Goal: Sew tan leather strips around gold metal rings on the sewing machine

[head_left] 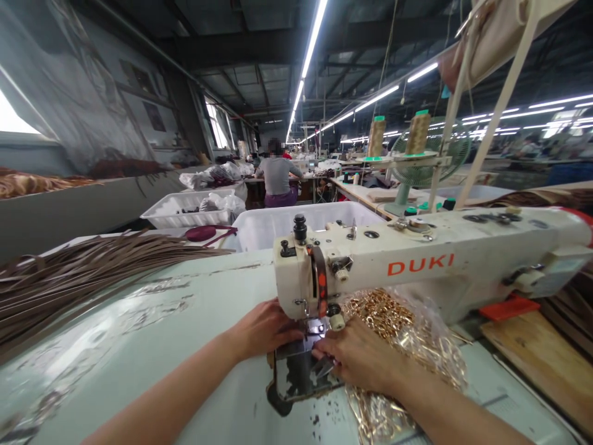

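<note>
A white sewing machine (361,259) marked DUKI stands before me, its lamp lighting the presser foot (316,329). My left hand (271,327) is just left of the foot, fingers bent together at the needle area. The machine head partly covers them, and whatever they pinch is too small to make out. On the right of the foot, my right hand (356,352) is closed around what look like metal thread snips (324,368), blades low over the worn bed plate (296,371). Gold metal clasps (380,312) in a clear plastic bag lie behind and beside my right wrist.
Brown straps (106,266) are heaped at the table's left. A white bin (301,216) stands behind the machine, another bin (185,210) farther left. Thread cones (376,137) and a green fan (430,151) are at back right. A person (278,176) sits ahead, facing away.
</note>
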The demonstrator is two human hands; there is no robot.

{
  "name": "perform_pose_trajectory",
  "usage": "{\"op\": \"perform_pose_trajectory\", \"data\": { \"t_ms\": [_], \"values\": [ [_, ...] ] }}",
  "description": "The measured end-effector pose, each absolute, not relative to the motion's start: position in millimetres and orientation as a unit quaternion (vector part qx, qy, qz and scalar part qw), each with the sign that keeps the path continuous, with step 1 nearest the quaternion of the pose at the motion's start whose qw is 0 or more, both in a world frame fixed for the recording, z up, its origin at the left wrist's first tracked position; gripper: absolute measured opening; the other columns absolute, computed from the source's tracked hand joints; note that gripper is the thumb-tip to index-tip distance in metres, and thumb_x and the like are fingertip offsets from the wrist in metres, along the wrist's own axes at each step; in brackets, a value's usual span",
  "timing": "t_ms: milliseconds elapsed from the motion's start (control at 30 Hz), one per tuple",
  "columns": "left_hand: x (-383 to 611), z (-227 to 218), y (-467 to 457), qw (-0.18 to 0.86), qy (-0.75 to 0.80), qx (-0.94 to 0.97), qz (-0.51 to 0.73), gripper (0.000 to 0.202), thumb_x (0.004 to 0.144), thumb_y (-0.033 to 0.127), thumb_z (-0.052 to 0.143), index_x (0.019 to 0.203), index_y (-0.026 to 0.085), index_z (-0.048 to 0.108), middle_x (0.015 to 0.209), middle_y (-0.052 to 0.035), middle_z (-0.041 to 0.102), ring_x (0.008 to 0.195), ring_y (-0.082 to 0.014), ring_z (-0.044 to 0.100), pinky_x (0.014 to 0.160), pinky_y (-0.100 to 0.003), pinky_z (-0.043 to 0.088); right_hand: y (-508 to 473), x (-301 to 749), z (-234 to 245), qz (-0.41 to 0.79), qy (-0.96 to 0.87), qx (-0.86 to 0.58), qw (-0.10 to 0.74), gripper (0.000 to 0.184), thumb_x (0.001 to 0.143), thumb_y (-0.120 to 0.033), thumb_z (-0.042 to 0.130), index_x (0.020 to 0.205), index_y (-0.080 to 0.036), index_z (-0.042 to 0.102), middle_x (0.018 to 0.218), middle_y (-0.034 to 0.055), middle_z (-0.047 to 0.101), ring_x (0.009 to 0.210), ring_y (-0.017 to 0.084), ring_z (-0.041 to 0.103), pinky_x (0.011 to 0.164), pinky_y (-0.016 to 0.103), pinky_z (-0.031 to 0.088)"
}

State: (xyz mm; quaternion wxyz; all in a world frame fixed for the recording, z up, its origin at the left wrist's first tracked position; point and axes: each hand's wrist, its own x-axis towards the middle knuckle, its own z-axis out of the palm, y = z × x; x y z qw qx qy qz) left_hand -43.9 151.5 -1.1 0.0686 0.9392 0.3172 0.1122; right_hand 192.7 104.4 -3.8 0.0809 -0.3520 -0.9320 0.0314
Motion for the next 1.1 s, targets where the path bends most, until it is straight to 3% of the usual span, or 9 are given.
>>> {"op": "perform_pose_trajectory", "data": {
  "t_ms": [133, 300, 400, 533, 667, 800, 933, 1033, 1100],
  "values": [
    [-45, 1, 137, 0.040, 0.322, 0.941, 0.094, 0.024, 0.098, 0.031, 0.045, 0.112, 0.024, 0.064, 0.109, -0.0027, 0.068, 0.104, -0.0216, 0.061, 0.099, -0.036, 0.045, 104, 193, -2, 0.028, -0.931, -0.354, 0.080, 0.013, 0.087, -0.023, 0.051, 0.088, -0.021, 0.065, 0.085, 0.0015, 0.073, 0.074, 0.019, 0.067, 0.065, 0.029, 0.040],
    [-43, -13, 105, -0.042, 0.376, 0.923, 0.066, 0.039, 0.094, 0.015, 0.040, 0.131, 0.014, 0.051, 0.121, -0.0158, 0.061, 0.111, -0.0274, 0.057, 0.103, -0.048, 0.040, 102, 191, -5, 0.023, -0.931, -0.356, 0.081, 0.018, 0.088, -0.026, 0.049, 0.088, -0.023, 0.066, 0.084, 0.0009, 0.073, 0.073, 0.019, 0.067, 0.063, 0.029, 0.039],
    [-35, -26, 88, -0.132, 0.416, 0.899, -0.020, 0.053, 0.086, 0.006, 0.045, 0.138, 0.012, 0.043, 0.123, -0.0197, 0.058, 0.111, -0.0282, 0.058, 0.100, -0.046, 0.042, 102, 191, -6, 0.025, -0.930, -0.357, 0.080, 0.019, 0.088, -0.027, 0.048, 0.089, -0.024, 0.066, 0.084, 0.0005, 0.073, 0.074, 0.020, 0.067, 0.063, 0.029, 0.040],
    [-19, -31, 80, -0.203, 0.436, 0.870, -0.110, 0.056, 0.084, 0.003, 0.046, 0.139, 0.006, 0.040, 0.111, -0.0229, 0.063, 0.102, -0.0311, 0.061, 0.088, -0.045, 0.048, 103, 191, -5, 0.033, -0.931, -0.355, 0.076, 0.017, 0.084, -0.024, 0.050, 0.091, -0.025, 0.066, 0.087, -0.0006, 0.073, 0.077, 0.020, 0.067, 0.065, 0.029, 0.040],
    [-16, -14, 86, -0.175, 0.430, 0.875, -0.134, 0.052, 0.086, 0.003, 0.046, 0.138, 0.007, 0.043, 0.092, -0.0175, 0.068, 0.087, -0.0288, 0.065, 0.083, -0.043, 0.048, 104, 192, -5, 0.039, -0.931, -0.355, 0.082, 0.019, 0.083, -0.024, 0.050, 0.094, -0.026, 0.065, 0.089, -0.0011, 0.073, 0.078, 0.020, 0.067, 0.066, 0.029, 0.039],
    [-28, 12, 100, -0.136, 0.401, 0.896, -0.137, 0.054, 0.088, 0.005, 0.049, 0.138, 0.026, 0.045, 0.081, -0.0050, 0.067, 0.070, -0.0216, 0.066, 0.068, -0.030, 0.049, 105, 193, -5, 0.042, -0.931, -0.352, 0.084, 0.022, 0.077, -0.020, 0.052, 0.094, -0.028, 0.064, 0.087, -0.0025, 0.073, 0.078, 0.019, 0.067, 0.065, 0.028, 0.038],
    [-44, 33, 114, 0.035, 0.398, 0.909, -0.116, 0.040, 0.099, 0.025, 0.038, 0.135, 0.041, 0.045, 0.064, 0.0028, 0.061, 0.053, -0.0155, 0.063, 0.051, -0.020, 0.043, 104, 193, -5, 0.039, -0.931, -0.354, 0.084, 0.021, 0.075, -0.018, 0.052, 0.090, -0.027, 0.065, 0.085, -0.0029, 0.073, 0.078, 0.019, 0.067, 0.064, 0.027, 0.037],
    [-51, 39, 122, 0.179, 0.395, 0.893, -0.120, 0.041, 0.099, 0.026, 0.032, 0.135, 0.039, 0.046, 0.052, 0.0065, 0.056, 0.041, -0.0120, 0.057, 0.052, -0.020, 0.046, 104, 193, -5, 0.046, -0.931, -0.353, 0.087, 0.024, 0.076, -0.019, 0.053, 0.094, -0.028, 0.066, 0.089, -0.0026, 0.073, 0.080, 0.019, 0.067, 0.065, 0.027, 0.038],
    [-54, 37, 125, 0.201, 0.378, 0.898, -0.106, 0.045, 0.092, 0.023, 0.042, 0.136, 0.035, 0.046, 0.064, 0.0038, 0.062, 0.053, -0.0142, 0.062, 0.061, -0.023, 0.050, 105, 193, -6, 0.046, -0.929, -0.356, 0.088, 0.023, 0.078, -0.021, 0.052, 0.095, -0.028, 0.066, 0.089, -0.0016, 0.073, 0.080, 0.020, 0.067, 0.065, 0.028, 0.038]
  ]
}}
